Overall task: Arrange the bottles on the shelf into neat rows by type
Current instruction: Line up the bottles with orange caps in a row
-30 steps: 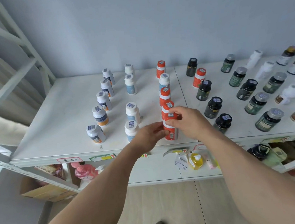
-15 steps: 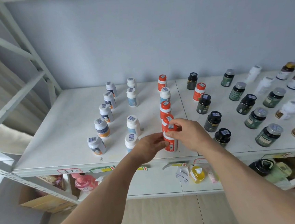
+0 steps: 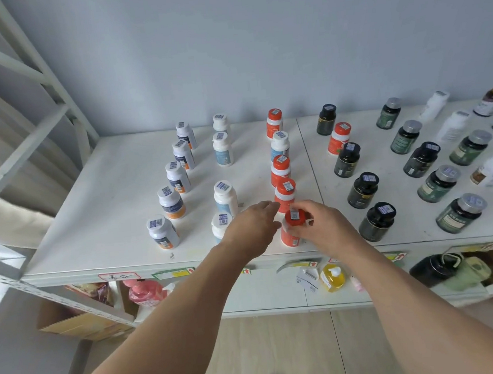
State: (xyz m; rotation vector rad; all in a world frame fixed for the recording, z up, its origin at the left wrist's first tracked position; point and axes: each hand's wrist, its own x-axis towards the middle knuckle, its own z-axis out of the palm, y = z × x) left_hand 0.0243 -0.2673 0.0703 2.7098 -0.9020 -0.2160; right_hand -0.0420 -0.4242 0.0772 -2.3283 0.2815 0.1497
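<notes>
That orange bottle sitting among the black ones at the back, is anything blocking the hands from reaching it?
Yes. The orange-capped bottle stands behind a line of three black bottles, the nearest black-lidded one just right of the right hand, which holds the front orange bottle. The left hand is farther off.

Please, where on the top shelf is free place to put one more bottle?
The shelf is bare left of the leftmost bottle row, and between the two blue-label pairs. Right of the seam, the dark bottles stand crowded.
</notes>
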